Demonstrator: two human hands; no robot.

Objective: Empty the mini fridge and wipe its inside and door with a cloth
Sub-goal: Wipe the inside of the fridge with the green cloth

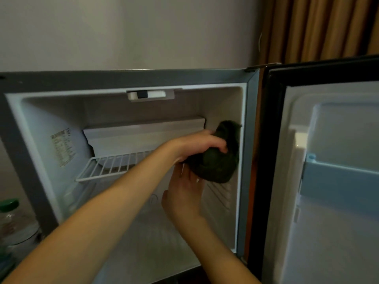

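The fridge [131, 78] stands with its door [328, 222] swung wide to the right. Inside it show a white wire shelf [106, 167], a white box [143, 134] just above the shelf at the back, and a label [62, 146] stuck on the left inner wall. The door carries a pale blue bin [338, 181]; what it holds cannot be seen.

A dark green cloth [217, 165] sits bunched against the right inner wall of the fridge, about level with the shelf. The left hand [196, 146] reaches across from the lower left and grips it from above, with its fingers [221, 145] curled over the top of the wad. The right hand [184, 193] comes up from below, just under and left of the cloth. Its fingers [190, 181] are nearly straight and point up, with the tips at the cloth's lower edge — whether they touch it cannot be told.

Outside the fridge, at the lower left, stands a clear bottle [9, 210] with a green cap. A brown curtain [317, 27] hangs behind the door.
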